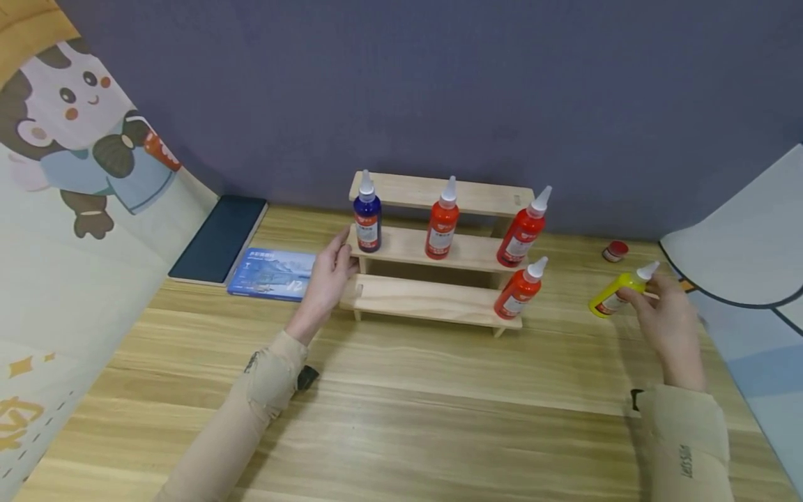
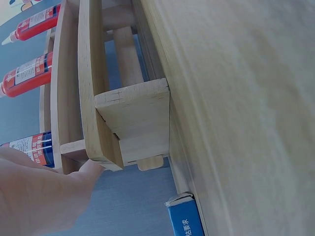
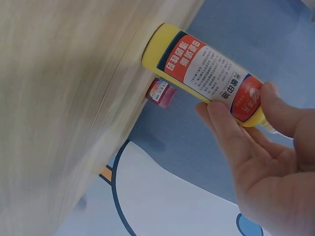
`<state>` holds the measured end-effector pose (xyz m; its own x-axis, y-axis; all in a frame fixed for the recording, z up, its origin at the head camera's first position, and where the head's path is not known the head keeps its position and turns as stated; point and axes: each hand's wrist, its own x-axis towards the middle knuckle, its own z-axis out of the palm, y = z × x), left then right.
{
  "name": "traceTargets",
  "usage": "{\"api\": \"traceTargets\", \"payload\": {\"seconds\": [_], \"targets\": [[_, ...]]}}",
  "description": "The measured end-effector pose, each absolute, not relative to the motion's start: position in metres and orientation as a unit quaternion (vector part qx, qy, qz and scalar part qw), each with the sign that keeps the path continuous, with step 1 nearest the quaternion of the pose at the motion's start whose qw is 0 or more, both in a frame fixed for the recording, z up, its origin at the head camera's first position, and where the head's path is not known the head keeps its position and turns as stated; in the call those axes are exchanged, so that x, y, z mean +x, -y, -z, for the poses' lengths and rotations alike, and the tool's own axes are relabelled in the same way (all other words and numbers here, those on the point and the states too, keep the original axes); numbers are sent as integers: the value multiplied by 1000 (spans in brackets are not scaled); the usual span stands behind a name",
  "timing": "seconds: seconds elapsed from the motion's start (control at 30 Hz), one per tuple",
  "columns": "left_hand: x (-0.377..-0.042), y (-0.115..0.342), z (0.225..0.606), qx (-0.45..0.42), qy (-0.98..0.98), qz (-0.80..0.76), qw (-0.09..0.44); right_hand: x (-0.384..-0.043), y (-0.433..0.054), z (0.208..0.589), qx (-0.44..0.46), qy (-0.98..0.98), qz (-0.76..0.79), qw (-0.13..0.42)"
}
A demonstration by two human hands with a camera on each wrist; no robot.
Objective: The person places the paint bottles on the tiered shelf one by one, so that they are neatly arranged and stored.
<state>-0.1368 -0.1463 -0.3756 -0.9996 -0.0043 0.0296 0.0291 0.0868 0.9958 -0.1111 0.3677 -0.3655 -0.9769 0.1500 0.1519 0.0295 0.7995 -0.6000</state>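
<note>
A wooden three-step rack [image 1: 433,300] stands on the table. My left hand [image 1: 326,272] holds its left end, with the thumb [image 2: 88,169] against the wood; the other fingertips are partly hidden in the left wrist view. Close to this hand, a dark blue bottle [image 1: 368,223] stands on the middle step. Along the same step are a red bottle [image 1: 442,229] and another red bottle [image 1: 521,238]. A further red bottle [image 1: 518,293] occupies the right end of the lowest step. Right of the rack, my right hand [image 1: 671,317] pinches a tilted yellow bottle [image 3: 211,73] near its nozzle end.
Behind the yellow bottle sits a small red-lidded jar [image 1: 615,251]. Left of the rack lie a blue box [image 1: 270,273] and a dark notebook [image 1: 219,237]. A dark partition [image 1: 439,90] rises behind the table [image 1: 401,418], with printed panels at both sides.
</note>
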Motion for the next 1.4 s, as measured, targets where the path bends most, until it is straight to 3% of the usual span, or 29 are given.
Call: {"api": "traceTargets", "payload": {"seconds": [0.77,1.4], "targets": [[-136,148,377,-15,741,671,13,-84,-356,331,3,940,-328,89],[-136,148,376,-19,736,677,16,-52,-314,290,105,943,-282,144]]}}
